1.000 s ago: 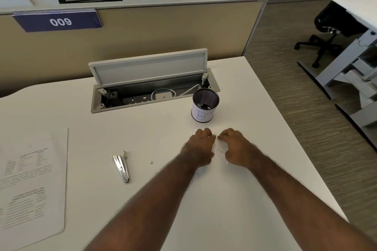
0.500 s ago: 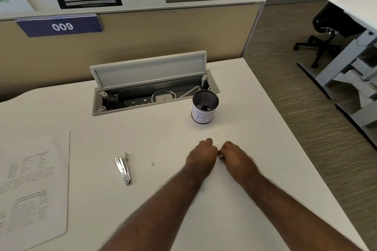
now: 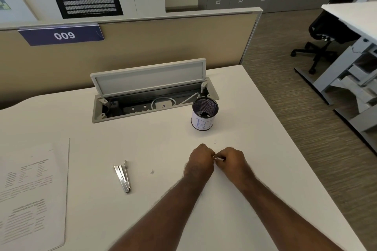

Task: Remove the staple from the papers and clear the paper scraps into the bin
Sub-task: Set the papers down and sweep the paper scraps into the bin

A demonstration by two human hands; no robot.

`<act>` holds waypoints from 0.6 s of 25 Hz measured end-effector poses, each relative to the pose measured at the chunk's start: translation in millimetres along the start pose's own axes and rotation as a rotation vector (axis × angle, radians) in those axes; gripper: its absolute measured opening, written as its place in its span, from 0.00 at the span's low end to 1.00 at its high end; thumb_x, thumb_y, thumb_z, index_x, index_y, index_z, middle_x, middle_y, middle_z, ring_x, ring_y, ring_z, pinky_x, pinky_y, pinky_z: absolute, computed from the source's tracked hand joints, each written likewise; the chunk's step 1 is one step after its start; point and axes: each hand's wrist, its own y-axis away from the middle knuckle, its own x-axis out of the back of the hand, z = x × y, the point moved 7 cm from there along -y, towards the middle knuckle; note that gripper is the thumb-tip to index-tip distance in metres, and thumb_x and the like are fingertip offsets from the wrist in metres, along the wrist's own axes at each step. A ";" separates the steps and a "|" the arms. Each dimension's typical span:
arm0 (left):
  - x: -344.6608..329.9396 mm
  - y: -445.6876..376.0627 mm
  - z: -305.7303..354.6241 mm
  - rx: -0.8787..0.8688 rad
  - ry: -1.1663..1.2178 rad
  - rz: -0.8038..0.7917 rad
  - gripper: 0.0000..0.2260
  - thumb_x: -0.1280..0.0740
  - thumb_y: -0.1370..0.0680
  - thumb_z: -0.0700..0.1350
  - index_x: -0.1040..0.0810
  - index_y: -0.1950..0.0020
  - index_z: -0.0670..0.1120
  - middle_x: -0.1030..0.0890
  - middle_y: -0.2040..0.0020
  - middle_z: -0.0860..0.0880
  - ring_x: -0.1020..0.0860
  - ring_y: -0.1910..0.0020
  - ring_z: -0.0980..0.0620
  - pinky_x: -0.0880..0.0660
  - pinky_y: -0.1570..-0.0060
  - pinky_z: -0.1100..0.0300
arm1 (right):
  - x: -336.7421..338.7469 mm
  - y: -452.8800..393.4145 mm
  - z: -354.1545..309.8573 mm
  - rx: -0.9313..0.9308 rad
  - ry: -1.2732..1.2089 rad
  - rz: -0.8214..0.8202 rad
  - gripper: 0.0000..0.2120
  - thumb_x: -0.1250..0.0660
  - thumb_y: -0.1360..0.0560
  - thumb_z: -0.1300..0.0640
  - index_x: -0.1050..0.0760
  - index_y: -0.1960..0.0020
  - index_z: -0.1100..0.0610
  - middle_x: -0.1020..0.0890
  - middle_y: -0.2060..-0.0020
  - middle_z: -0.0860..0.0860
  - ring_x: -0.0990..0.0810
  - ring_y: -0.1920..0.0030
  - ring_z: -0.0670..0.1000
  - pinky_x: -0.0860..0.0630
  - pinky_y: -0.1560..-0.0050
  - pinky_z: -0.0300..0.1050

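My left hand (image 3: 201,161) and my right hand (image 3: 231,162) are curled together on the white desk, fingertips meeting. A small white paper scrap (image 3: 218,158) shows pinched between them, mostly at my right fingers. The bin (image 3: 204,114), a black mesh cup with a white label, stands just beyond my hands. Another tiny scrap (image 3: 152,172) lies to the left. The metal staple remover (image 3: 123,176) lies further left. The printed papers (image 3: 30,193) rest at the desk's left edge.
An open cable tray (image 3: 151,96) with its lid up sits behind the bin, against the beige partition (image 3: 142,47). The desk's right edge (image 3: 295,149) drops to the carpeted floor. An office chair (image 3: 324,34) and another desk stand at the far right.
Both hands slid back toward me and closed together, gathering the scraps that lay between them. A white scrap now shows pinched at the fingertips.
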 end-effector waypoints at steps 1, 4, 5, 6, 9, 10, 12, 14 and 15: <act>8.8 1.8 3.5 -0.026 0.033 0.039 0.11 0.40 0.22 0.38 0.18 0.50 0.41 0.24 0.52 0.44 0.21 0.49 0.45 0.33 0.59 0.60 | 9.2 0.1 -6.6 0.022 -0.041 0.037 0.07 0.31 0.30 0.53 0.17 0.59 0.56 0.16 0.60 0.52 0.20 0.61 0.51 0.22 0.56 0.47; 56.5 -1.1 13.3 -0.066 0.140 0.234 0.10 0.38 0.22 0.41 0.18 0.53 0.40 0.21 0.52 0.43 0.23 0.52 0.46 0.36 0.60 0.60 | 50.6 -8.4 -43.5 0.138 -0.104 0.162 0.03 0.28 0.29 0.59 0.17 0.58 0.59 0.15 0.60 0.55 0.19 0.61 0.50 0.24 0.56 0.43; 73.8 -8.2 17.0 -0.077 0.150 0.287 0.10 0.38 0.22 0.40 0.17 0.54 0.40 0.21 0.53 0.42 0.22 0.53 0.45 0.34 0.59 0.58 | 64.0 -15.3 -58.2 0.178 -0.089 0.193 0.05 0.29 0.28 0.59 0.17 0.59 0.60 0.15 0.61 0.56 0.19 0.62 0.52 0.23 0.56 0.45; 91.0 -17.1 21.2 -0.089 0.124 0.320 0.09 0.38 0.22 0.39 0.17 0.54 0.40 0.20 0.54 0.41 0.22 0.54 0.43 0.34 0.60 0.56 | 76.2 -24.3 -72.5 0.206 -0.064 0.218 0.06 0.29 0.28 0.58 0.17 0.60 0.60 0.15 0.62 0.57 0.18 0.62 0.54 0.23 0.58 0.46; 132.5 -44.7 31.9 -0.082 0.075 0.339 0.10 0.37 0.22 0.39 0.15 0.51 0.43 0.18 0.54 0.41 0.20 0.55 0.43 0.33 0.62 0.58 | 97.2 -60.9 -102.1 0.199 -0.036 0.240 0.07 0.31 0.27 0.57 0.16 0.57 0.59 0.16 0.63 0.54 0.21 0.64 0.51 0.28 0.66 0.39; 139.1 -52.3 34.0 -0.056 0.079 0.297 0.11 0.37 0.22 0.39 0.16 0.48 0.43 0.18 0.53 0.41 0.20 0.54 0.43 0.29 0.60 0.57 | 98.1 -73.1 -107.2 0.186 -0.035 0.233 0.07 0.31 0.27 0.58 0.15 0.56 0.59 0.15 0.63 0.54 0.22 0.65 0.51 0.30 0.67 0.38; 143.4 -63.2 37.3 0.003 0.002 0.190 0.11 0.37 0.21 0.40 0.17 0.43 0.43 0.16 0.48 0.43 0.19 0.51 0.44 0.24 0.52 0.54 | 91.4 -93.9 -110.6 0.135 0.022 0.197 0.07 0.32 0.27 0.57 0.16 0.55 0.59 0.14 0.59 0.58 0.22 0.64 0.53 0.29 0.63 0.41; 144.9 -68.5 35.6 0.038 -0.044 0.146 0.11 0.37 0.21 0.42 0.18 0.43 0.44 0.16 0.48 0.44 0.21 0.55 0.47 0.25 0.53 0.57 | 81.9 -108.0 -109.4 0.060 0.133 0.151 0.08 0.32 0.27 0.57 0.17 0.53 0.61 0.15 0.57 0.59 0.24 0.63 0.56 0.29 0.61 0.43; 145.9 -69.8 34.6 0.047 -0.035 0.144 0.11 0.38 0.21 0.42 0.17 0.44 0.44 0.16 0.49 0.44 0.23 0.57 0.48 0.25 0.54 0.58 | 78.6 -112.5 -108.8 0.031 0.176 0.137 0.09 0.33 0.26 0.58 0.18 0.51 0.62 0.16 0.55 0.59 0.25 0.62 0.56 0.29 0.60 0.44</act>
